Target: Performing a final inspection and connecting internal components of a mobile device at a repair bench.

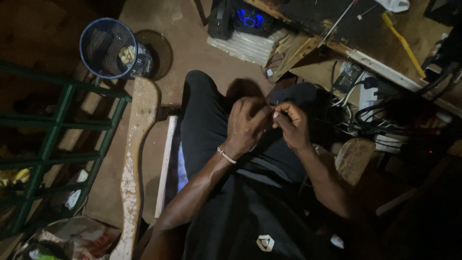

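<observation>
**Hands pinching small item over lap**

Left hand point(246, 126) & right hand point(291, 126) are meeting fingertip to fingertip above black trousers point(207, 125), both grips closing tog. on a tiny item, too small/dark to identify. Bracelet point(226, 155) is sitting on left wrist. Nearby: blue mesh bin point(109, 48) on floor, cable tangle point(380, 120) at right.

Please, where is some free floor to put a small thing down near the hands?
Bare floor lies between the mesh bin and the person's knee. It is crowded on the right: tangled cables and a power strip under the workbench. Both hands, left hand and right hand, meet over the lap.
</observation>
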